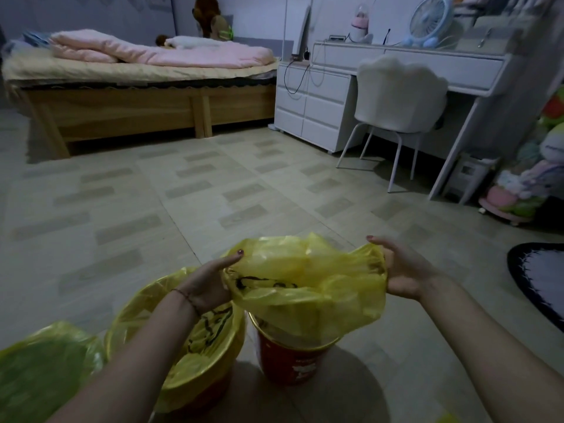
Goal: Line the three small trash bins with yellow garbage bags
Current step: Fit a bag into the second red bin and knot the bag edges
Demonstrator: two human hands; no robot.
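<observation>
The left hand (210,285) and right hand (403,270) each gripped an opposite edge of the yellow garbage bag (305,285), stretching its mouth wide directly above the unlined red bin (290,358), which stood on the floor right of two lined bins.

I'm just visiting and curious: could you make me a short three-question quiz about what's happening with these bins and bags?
1. True or false: the red round bin on the right already has its bag folded over the rim.
2. How many bins in view already wear a yellow plastic liner?
3. Which hand grips the crumpled yellow plastic bag held over the red bin: A left, B right, C both?

Key
1. False: the bag is held above it, its rim bare.
2. Two: the middle lined bin and the far-left lined bin.
3. C.
</observation>
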